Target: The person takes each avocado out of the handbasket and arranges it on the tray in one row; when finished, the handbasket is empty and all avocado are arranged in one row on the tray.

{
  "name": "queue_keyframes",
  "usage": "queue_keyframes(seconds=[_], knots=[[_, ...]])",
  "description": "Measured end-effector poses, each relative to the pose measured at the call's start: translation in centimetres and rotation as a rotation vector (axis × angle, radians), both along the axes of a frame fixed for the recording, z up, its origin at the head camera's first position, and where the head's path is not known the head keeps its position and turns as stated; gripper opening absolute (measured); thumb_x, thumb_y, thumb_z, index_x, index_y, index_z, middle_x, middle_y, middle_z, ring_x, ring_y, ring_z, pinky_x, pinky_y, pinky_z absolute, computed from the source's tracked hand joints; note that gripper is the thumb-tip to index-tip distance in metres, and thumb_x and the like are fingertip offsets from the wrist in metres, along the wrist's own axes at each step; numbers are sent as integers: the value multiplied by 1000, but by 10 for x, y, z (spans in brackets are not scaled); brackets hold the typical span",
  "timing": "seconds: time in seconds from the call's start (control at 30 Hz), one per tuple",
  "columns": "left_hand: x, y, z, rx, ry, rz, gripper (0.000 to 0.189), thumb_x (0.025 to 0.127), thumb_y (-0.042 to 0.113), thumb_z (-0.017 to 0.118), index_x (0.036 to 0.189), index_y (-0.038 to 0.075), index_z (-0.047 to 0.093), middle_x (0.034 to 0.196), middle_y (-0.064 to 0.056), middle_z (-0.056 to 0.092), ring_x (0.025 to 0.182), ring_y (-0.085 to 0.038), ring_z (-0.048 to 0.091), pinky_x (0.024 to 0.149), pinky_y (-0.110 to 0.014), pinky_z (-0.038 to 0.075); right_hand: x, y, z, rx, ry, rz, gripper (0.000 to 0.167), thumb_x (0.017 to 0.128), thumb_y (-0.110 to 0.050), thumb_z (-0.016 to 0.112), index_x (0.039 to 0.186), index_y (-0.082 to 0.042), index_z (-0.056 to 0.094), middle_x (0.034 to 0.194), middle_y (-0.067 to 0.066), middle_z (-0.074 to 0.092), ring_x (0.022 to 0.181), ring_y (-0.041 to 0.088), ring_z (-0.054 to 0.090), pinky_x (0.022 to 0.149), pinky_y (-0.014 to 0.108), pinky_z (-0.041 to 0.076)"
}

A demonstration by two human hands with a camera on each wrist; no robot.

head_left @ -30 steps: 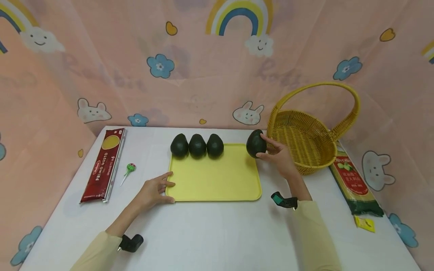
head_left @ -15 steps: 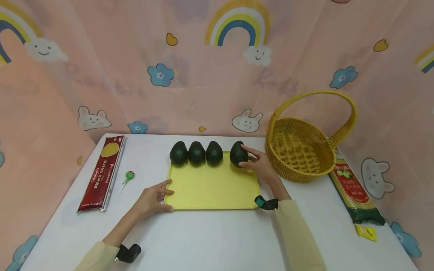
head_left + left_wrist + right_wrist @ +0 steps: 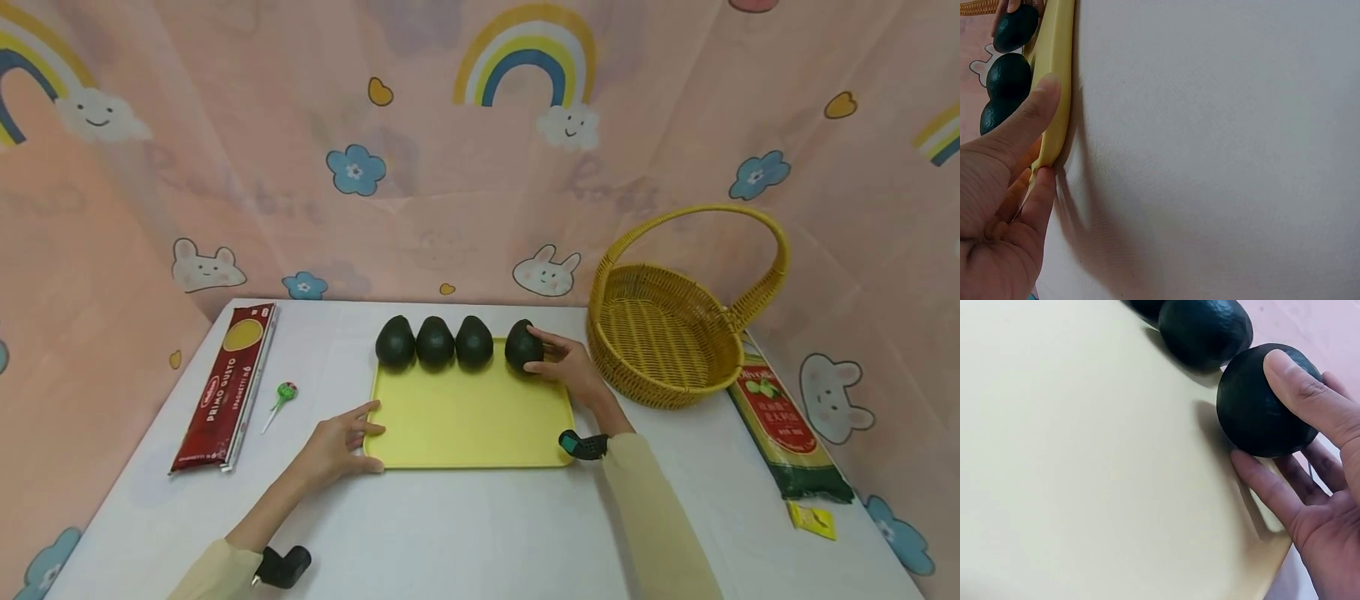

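Observation:
In the head view three dark green avocados (image 3: 435, 343) stand in a row along the far left edge of a yellow tray (image 3: 465, 429). A fourth avocado (image 3: 524, 347) is upright at the tray's far right, a gap away from the row. My right hand (image 3: 566, 367) holds this one from the right, thumb and fingers around it, as the right wrist view shows, low over the tray. My left hand (image 3: 333, 442) grips the tray's near left corner, with the thumb (image 3: 1044, 100) along the near wall and the fingertips at the left edge.
A yellow wicker basket (image 3: 667, 333) with a tall handle stands right of the tray. Beyond it lie a green-and-red food packet (image 3: 787, 425) and a small yellow sachet (image 3: 812, 520). On the left are a red spaghetti pack (image 3: 225, 387) and a green lollipop (image 3: 285, 393). Patterned cloth hangs behind.
My right hand has carried its avocado left from beside the basket to over the tray's far right part, nearer the row. The left hand has stayed at the tray's corner. The head view has tilted up slightly.

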State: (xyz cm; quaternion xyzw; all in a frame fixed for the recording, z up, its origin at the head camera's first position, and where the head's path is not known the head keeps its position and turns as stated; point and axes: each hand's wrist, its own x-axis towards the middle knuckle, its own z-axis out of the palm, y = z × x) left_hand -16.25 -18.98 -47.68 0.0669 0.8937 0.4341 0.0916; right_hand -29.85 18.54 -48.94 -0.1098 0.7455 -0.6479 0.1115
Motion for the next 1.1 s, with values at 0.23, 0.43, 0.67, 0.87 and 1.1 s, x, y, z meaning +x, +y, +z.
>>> queue_keyframes(seconds=[0.23,0.43,0.67,0.87,1.1], knots=[[1,1,1,16,-13,9,54,63,7,88,112,-3,68,144,-15,46,130,-36,43,90,-26,54,-5,-3,0,76,20,-4,65,79,-11,78,139,-14,52,145,12,44,127,32,48,86,21,55],[1,1,1,13,-14,13,54,63,7,88,112,-2,68,144,-14,46,131,-36,43,90,-27,54,-6,-4,3,87,22,0,65,81,-9,77,140,-13,50,145,13,45,126,34,48,91,21,51],[0,0,0,23,-9,7,58,63,8,88,116,-2,67,144,-16,46,130,-36,43,90,-28,54,-8,-2,3,63,6,41,66,82,-5,75,142,-11,47,146,15,43,127,35,47,94,22,51],[-1,0,-2,25,-11,15,69,62,7,88,125,-1,61,142,-16,48,130,-35,45,90,-27,54,-8,-8,3,-49,-26,95,66,84,3,70,144,-7,43,146,21,40,128,39,45,89,31,56],[-1,-1,-2,35,-6,3,73,63,8,88,128,-2,58,141,-18,48,129,-37,44,90,-29,54,-8,-13,2,-93,-50,132,71,86,4,67,148,-11,36,146,24,37,126,40,46,86,37,58]])
